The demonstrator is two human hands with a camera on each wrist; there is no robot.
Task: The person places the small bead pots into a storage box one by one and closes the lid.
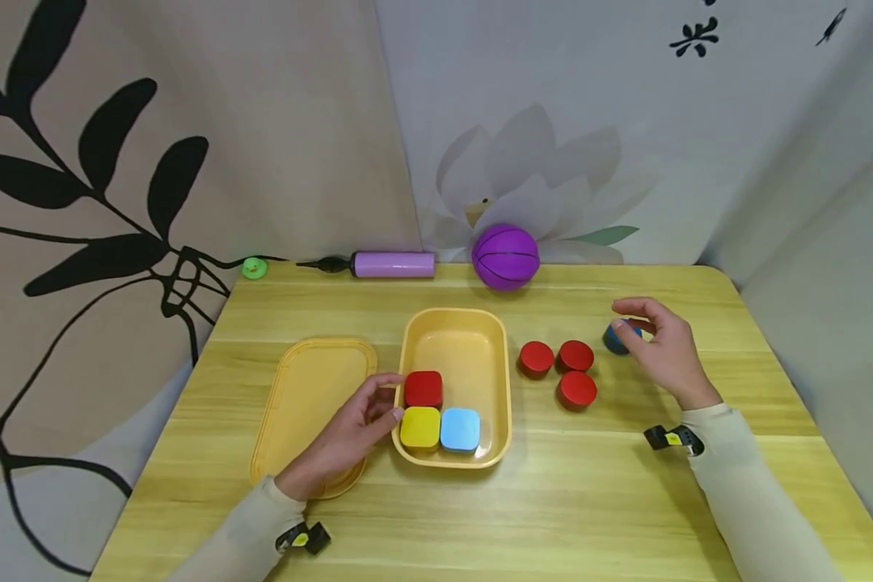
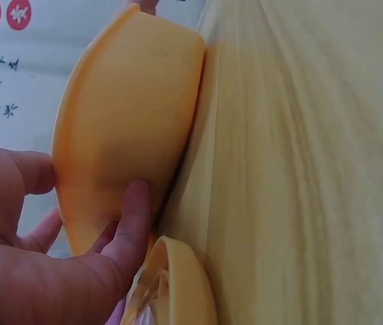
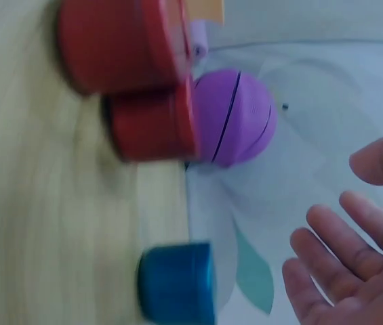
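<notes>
My left hand (image 1: 349,432) rests its fingertips and thumb against the left side of a yellow plastic tray (image 1: 507,380). The left wrist view shows the thumb on the outer wall (image 2: 130,95) and a finger at the rim. Inside the tray sit a red block (image 1: 423,389), a yellow block (image 1: 420,428) and a light blue block (image 1: 461,429), all with rounded corners. On the right, my right hand (image 1: 662,347) hovers over a blue round piece (image 1: 611,339), partly covering it. In the right wrist view a gap separates the loosely spread fingers (image 3: 327,250) from that piece.
Three red round pieces (image 1: 576,390) stand between the tray and my right hand. A matching yellow lid (image 1: 320,380) lies left of the tray, under my left forearm. Along the back edge are a purple ball (image 1: 505,257), a purple hand pump (image 1: 393,264) and a small green ball (image 1: 255,268).
</notes>
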